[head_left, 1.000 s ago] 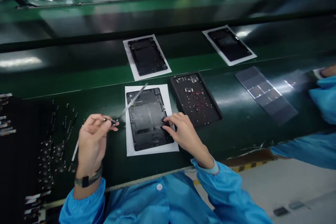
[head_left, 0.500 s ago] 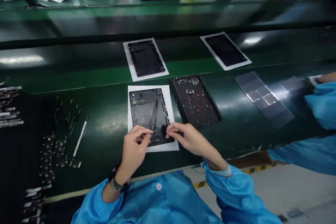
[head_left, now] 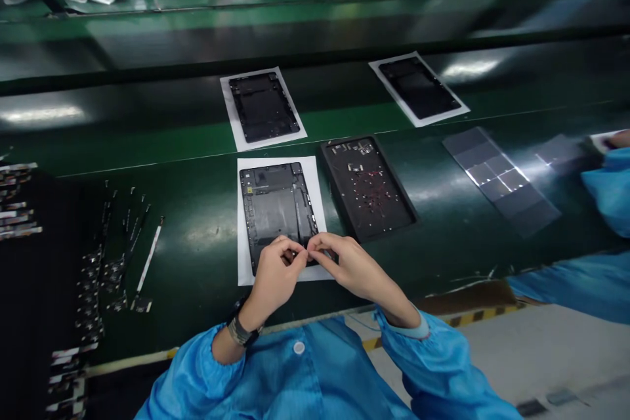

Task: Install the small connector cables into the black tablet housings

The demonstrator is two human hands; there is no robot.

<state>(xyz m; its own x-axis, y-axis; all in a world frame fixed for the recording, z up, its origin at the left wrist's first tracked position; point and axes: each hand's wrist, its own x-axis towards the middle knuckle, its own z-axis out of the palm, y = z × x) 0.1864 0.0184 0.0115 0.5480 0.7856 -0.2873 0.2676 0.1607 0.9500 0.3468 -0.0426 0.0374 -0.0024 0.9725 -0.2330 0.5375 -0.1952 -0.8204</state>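
Black shell (head_left: 270,210): likely light, stiff; best held by its edges.
Around its five o'clock, our left hand (head_left: 278,270) and right hand (head_left: 349,264) pinch closed; on what, we can't tell.

No lettering, brand or number could be read: the small yellow patch (head_left: 249,190) in the black shell (head_left: 270,210) was too tiny to decipher. Yellow-and-black striping (head_left: 475,317) marked the floor (head_left: 497,354).

Left hand (head_left: 276,270) just beside right hand (head_left: 350,264), both pinch-shaped.
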